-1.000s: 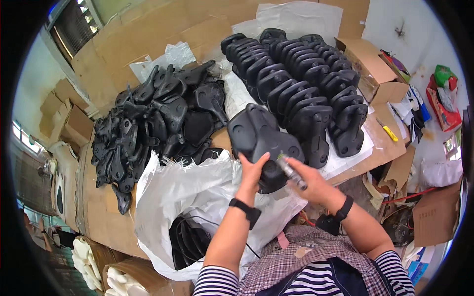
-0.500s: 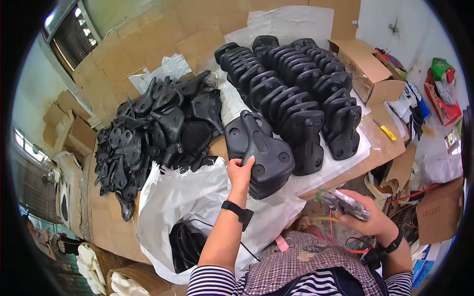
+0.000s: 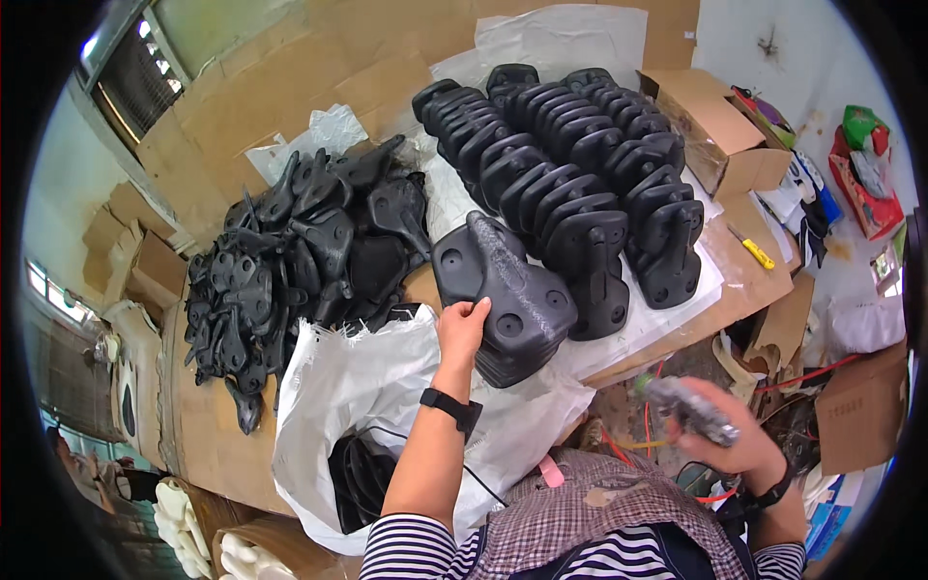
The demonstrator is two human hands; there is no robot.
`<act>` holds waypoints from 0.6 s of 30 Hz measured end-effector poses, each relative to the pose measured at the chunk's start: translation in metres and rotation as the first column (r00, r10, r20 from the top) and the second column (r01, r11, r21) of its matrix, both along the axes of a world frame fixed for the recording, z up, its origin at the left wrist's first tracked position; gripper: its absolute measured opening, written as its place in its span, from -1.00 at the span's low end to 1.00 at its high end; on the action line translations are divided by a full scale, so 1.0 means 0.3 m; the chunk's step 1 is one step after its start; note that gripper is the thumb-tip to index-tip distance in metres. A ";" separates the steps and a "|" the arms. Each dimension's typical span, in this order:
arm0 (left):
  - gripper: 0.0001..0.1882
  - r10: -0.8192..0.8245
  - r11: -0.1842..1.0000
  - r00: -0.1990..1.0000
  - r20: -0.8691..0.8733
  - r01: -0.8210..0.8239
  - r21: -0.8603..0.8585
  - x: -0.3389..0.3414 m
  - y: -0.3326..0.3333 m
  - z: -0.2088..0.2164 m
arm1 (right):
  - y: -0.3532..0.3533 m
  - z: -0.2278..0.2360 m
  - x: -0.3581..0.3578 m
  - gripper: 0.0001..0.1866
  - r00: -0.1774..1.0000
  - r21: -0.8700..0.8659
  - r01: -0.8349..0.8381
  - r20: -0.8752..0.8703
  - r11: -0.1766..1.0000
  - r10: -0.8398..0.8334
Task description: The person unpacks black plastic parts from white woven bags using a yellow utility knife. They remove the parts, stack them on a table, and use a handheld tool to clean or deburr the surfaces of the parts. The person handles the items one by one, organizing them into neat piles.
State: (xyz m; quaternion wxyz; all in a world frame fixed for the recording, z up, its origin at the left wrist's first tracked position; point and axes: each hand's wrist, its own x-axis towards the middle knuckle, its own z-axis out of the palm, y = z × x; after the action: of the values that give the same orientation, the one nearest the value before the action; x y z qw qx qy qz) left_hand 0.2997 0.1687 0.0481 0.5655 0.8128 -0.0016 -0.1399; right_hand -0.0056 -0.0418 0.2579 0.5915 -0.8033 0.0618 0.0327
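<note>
My left hand (image 3: 462, 332) pinches the near left edge of a black moulded plastic piece (image 3: 541, 307). That piece lies on top of a small stack of like pieces at the table's front, and a whitish, wet-looking streak runs down its raised ridge. My right hand (image 3: 737, 435), blurred by motion, is closed around a silver spray gun (image 3: 688, 411) with a greenish front end. The gun is off the table edge, apart from the stack and to its right.
Rows of black pieces (image 3: 580, 227) stand nested behind the stack. A loose heap (image 3: 290, 251) covers the table's left. A white woven sack (image 3: 329, 377) hangs at the front edge. A yellow-handled tool (image 3: 757, 253) and a cardboard box (image 3: 715, 135) are on the right. Red hoses trail below.
A whitish streak has appeared along the top piece's ridge. My right hand has shifted slightly with the spray gun, while my left hand keeps its hold on the piece.
</note>
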 end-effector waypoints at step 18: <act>-0.37 0.135 0.699 0.963 -0.235 -0.261 -0.666 0.325 0.285 0.186 | 0.237 -0.462 0.466 -0.23 0.951 -0.567 -0.174 0.115 0.805 0.287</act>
State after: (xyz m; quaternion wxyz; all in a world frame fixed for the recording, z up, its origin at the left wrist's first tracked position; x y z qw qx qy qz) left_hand 0.3971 0.2542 0.1040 0.8372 0.5236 0.0817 -0.1354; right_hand 0.1341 0.0294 0.1192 0.3305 -0.9397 -0.0883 0.0067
